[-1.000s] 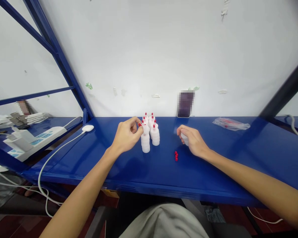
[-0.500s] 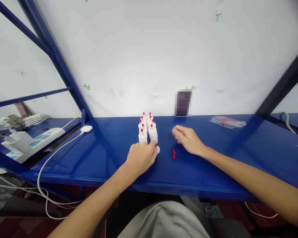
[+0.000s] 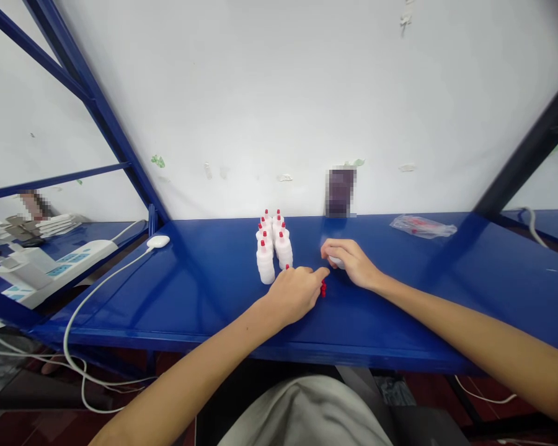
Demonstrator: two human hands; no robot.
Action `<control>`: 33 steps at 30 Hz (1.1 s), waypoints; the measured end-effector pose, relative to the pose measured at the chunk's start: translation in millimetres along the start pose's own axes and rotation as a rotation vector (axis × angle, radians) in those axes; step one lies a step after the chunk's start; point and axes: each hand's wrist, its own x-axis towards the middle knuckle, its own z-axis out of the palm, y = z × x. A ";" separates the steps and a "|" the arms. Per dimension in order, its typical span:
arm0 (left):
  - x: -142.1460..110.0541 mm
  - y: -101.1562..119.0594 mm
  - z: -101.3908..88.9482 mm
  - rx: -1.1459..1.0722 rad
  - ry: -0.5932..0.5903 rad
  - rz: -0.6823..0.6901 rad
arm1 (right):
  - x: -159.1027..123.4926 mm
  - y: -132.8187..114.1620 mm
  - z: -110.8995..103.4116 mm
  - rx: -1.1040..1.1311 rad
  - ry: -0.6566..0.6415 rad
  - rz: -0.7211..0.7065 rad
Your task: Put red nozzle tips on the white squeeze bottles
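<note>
In the head view, two rows of white plastic squeeze bottles with red tip caps stand upright on the blue table. Another red-tipped bottle at the near end is mostly covered by my left hand. That hand reaches over a small group of loose red caps, its index finger stretched just above them and nothing visible in its grasp. Part of the caps is hidden under the fingers. To the right of the caps, my right hand is closed around a white bottle, of which only a part shows.
A clear plastic bag with red bits inside lies at the back right. A phone-like blurred object leans on the wall. On the left are a white cable puck and a power strip. Blue posts flank the table.
My left hand has left the near-end bottle, which stays standing in the row, and moved right to the red caps. My right hand has tilted slightly, showing more of its bottle.
</note>
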 end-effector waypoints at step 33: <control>-10.5 -0.6 11.2 -0.586 0.516 0.011 | -15.5 -35.0 7.2 -0.283 -0.211 -0.329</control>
